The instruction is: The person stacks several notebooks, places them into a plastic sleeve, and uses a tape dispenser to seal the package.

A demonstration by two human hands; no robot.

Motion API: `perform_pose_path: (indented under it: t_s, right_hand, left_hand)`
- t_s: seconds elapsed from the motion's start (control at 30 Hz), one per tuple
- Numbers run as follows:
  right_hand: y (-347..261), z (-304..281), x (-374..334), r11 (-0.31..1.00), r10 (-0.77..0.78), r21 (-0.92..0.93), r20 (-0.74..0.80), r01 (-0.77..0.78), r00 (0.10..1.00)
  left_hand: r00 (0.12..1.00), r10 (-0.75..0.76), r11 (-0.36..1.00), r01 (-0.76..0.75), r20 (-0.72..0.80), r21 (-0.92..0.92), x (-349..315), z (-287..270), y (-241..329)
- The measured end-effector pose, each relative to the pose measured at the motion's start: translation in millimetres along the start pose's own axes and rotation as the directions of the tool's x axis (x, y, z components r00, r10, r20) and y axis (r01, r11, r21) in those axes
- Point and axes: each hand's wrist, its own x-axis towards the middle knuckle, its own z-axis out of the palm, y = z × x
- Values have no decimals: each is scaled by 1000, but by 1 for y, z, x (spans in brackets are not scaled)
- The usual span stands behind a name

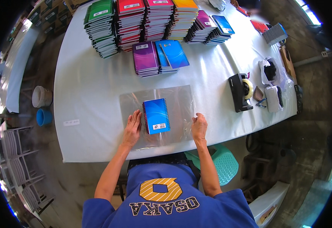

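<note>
Head view: a blue spiral notebook lies centred on a clear plastic sheet near the table's front edge.
Left hand: flat, fingers spread, pressing the sheet beside the notebook's spiral.
Right hand: fingers curled, apparently pinching the sheet's right edge.
Handling: the notebook looks light and stiff; the film thin, slippery, crease-prone, best taken by its edges.

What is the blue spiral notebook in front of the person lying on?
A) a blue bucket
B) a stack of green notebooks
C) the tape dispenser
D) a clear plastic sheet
D: the blue notebook lies on a clear plastic sheet spread flat on the white table.
</note>
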Motion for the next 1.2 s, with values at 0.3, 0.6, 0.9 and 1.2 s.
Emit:
perform_pose_path:
  t_s: [0.3, 0.6, 0.9, 1.2]
  right_hand:
    - [-26, -22, -1, 958, -178, -251, -129, 141, 976]
    - [-150, -46, -34, 935, -251, 287, 119, 209, 961]
    - [-141, -20, -50, 847, -517, 310, 291, 432, 805]
    - [-99, -37, 11, 788, -570, 350, 104, 507, 815]
  left_hand:
    - [1000, 27, 999, -28, 12, 39, -1, 0, -2]
    - [955, -294, 878, 250, -48, -408, 30, -9, 35]
    - [858, -512, 497, 326, 32, -804, 42, 23, 46]
    - [766, -642, 566, 446, -31, -693, 40, 23, 58]
